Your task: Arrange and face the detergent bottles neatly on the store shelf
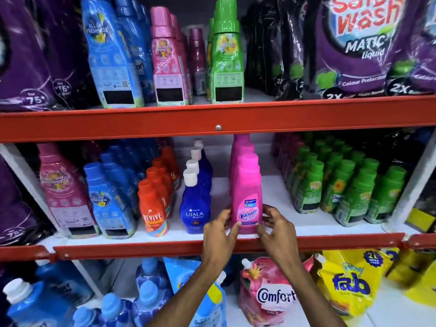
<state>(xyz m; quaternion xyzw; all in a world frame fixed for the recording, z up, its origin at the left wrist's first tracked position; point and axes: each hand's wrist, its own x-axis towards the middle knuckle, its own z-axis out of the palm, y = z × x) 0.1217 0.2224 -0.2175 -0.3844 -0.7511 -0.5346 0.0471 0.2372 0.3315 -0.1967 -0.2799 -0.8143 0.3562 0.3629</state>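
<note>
The bright pink plastic Vanish bottle (246, 199) stands upright at the front edge of the white middle shelf (278, 192), just behind the red metal shelf lip (141, 247). There is bare shelf on both sides of it: a narrow gap to the dark blue Ujala bottle (194, 208) on its left, a wider gap to the small green bottles (335, 185) on its right. More pink bottles line up behind it. Its label faces out. The left hand (218, 232) and right hand (274, 228) grasp its lower sides with their fingertips.
</note>
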